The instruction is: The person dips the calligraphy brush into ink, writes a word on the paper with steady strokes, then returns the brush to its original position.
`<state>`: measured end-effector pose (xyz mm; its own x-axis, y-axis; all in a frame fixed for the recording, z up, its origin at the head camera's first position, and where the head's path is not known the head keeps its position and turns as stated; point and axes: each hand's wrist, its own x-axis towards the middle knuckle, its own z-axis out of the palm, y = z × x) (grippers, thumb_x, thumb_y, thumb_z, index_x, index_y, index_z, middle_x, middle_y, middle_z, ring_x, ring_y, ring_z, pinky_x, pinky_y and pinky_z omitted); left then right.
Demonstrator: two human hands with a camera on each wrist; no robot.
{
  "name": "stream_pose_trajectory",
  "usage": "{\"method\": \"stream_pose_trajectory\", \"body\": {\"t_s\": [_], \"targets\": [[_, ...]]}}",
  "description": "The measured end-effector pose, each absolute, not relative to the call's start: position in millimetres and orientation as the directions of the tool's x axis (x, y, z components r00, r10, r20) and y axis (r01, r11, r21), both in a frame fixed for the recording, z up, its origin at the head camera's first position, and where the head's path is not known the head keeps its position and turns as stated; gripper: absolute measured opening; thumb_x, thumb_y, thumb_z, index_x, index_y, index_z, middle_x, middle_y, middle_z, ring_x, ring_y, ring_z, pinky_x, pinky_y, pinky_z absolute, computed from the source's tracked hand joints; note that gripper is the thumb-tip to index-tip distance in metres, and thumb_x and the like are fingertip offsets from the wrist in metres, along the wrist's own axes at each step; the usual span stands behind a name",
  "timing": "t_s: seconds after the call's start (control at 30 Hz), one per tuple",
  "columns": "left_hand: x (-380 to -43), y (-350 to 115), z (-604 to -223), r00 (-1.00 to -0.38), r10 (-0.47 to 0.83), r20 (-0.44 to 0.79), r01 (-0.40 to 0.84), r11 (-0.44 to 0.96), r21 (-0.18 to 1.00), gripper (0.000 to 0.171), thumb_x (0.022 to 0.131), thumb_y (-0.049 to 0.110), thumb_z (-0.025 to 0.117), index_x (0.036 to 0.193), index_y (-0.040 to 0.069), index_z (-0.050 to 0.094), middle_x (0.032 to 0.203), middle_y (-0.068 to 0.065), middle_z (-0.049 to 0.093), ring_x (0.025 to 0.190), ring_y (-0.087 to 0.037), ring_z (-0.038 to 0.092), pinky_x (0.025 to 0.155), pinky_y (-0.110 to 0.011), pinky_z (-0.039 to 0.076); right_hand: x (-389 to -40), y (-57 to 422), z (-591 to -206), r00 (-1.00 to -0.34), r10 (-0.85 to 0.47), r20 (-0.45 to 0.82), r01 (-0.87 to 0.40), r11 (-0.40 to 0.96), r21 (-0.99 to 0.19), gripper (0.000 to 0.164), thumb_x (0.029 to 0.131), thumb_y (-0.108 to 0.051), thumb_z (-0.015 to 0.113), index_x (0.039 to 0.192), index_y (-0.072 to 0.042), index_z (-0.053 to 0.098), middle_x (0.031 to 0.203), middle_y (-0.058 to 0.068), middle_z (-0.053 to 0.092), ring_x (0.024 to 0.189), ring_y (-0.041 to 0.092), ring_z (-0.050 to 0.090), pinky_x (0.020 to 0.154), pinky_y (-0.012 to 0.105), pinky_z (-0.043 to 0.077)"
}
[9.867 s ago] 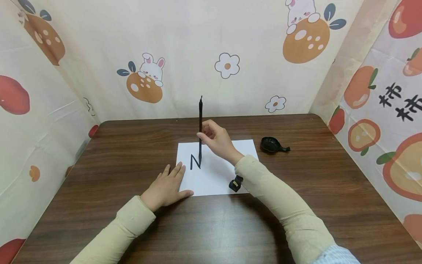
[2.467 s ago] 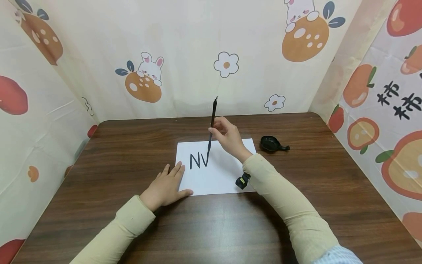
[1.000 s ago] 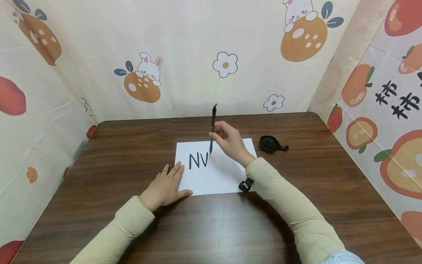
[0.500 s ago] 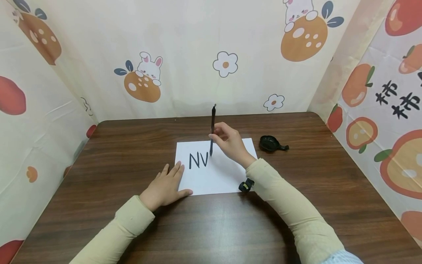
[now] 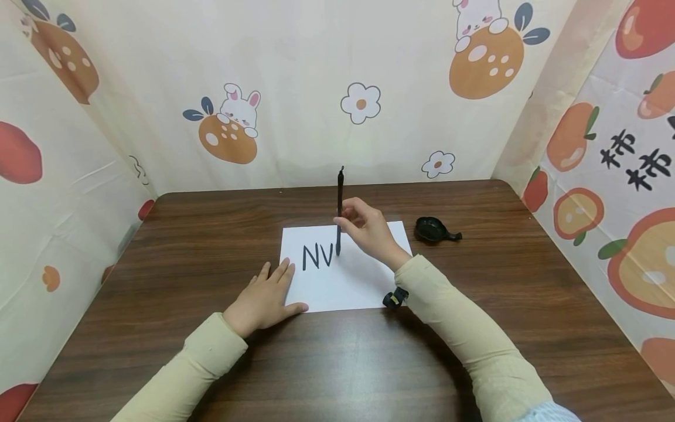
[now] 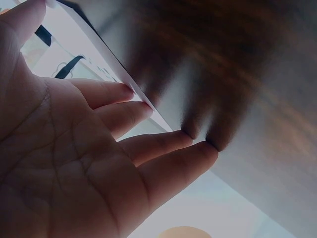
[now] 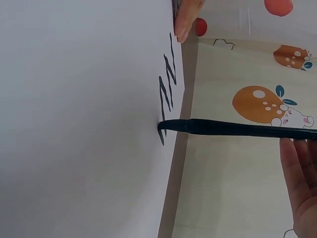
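Note:
A sheet of white paper lies on the table with black strokes reading "NV" on its upper left. My right hand pinches a black writing brush partway up its shaft, holding it nearly upright. Seen from the right wrist, the bristles of the brush press on the paper, bent at the tip, on a fresh dark stroke beside the letters. My left hand rests with fingers spread on the paper's left edge and the table. The left wrist view shows the palm of the left hand, fingertips at the sheet's edge.
To the right of the paper stands a small black dish with a handle. A black device at the right wrist hangs over the paper's lower right. Printed curtains close off the back and sides of the wooden table.
Since the earliest frame the N was finished and a V added beside it. Over the last second the brush tip moved down the sheet, right of the V. The left hand stayed put.

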<state>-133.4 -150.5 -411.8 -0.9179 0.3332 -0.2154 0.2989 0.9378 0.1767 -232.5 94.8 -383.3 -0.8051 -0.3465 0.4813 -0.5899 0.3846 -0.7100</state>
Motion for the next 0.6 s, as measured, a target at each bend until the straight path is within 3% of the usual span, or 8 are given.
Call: {"method": "stream_pose_trajectory", "body": {"t_s": [0.6], "targets": [[-134.6,-150.1,-413.4,-0.917,0.327,-0.229,0.292,0.940,0.175,0.094,0.089,0.064,0.056,0.154,0.003,0.027,0.162,-0.017,0.022,0.141,-0.056,0.025,0.107,-0.067,0.033,-225.4,98.6,-381.7,-0.822,-0.365,0.436,-0.561,0.392,-0.729,0.024,0.093,-0.020,0.068,0.114,-0.011,0.061,0.092,0.005,0.068,0.086,0.016,0.066,0.076,0.031,0.058]]}}
